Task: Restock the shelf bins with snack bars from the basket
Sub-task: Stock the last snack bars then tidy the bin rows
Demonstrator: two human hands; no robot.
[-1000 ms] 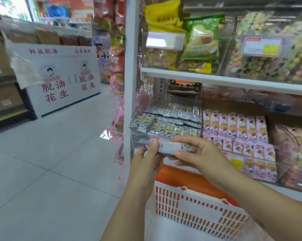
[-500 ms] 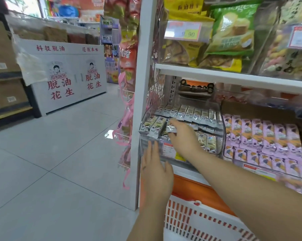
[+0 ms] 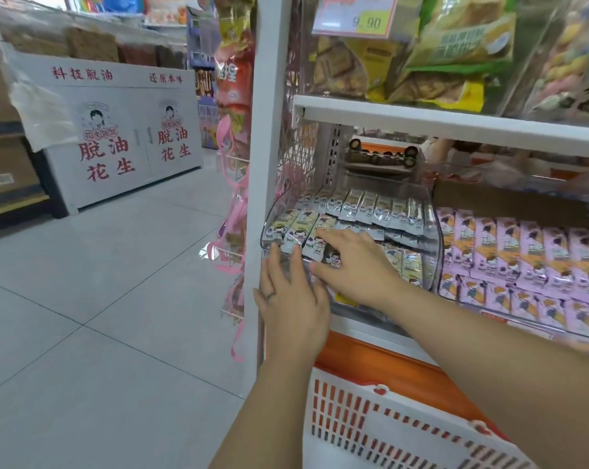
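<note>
A shopworker's right hand (image 3: pixel 354 265) lies palm-down, fingers stretched and slightly spread, on the front row of snack bars (image 3: pixel 300 231) in a clear plastic bin (image 3: pixel 434 252). It presses on them rather than pinching any one. Just below and to that hand's near side, the left hand (image 3: pixel 293 306) is flat against the bin's front wall with its fingers straight and close together, and it holds nothing.

Beyond the right fingertips a second row of the same bars stands on edge against the bin's back. To the outer side of the right wrist, a neighbouring bin holds pink-wrapped bars (image 3: pixel 523 252). Under both forearms sits the white slotted basket (image 3: pixel 388 445), but its contents are out of view. A white shelf (image 3: pixel 455 123) runs above the hands.

The bars look light and slim, each sealed in a glossy film wrapper that is likely slick and apt to slide over the others. The filling is probably firm enough to keep its shape but could snap or crumble if bent. The safest hold seems to be across the long edges at mid-length, thumb on one side and fingers on the other, since the flat crimped ends would fold and slip. Several at once could probably be gripped as a squared stack. A flat palm suits levelling the row.
</note>
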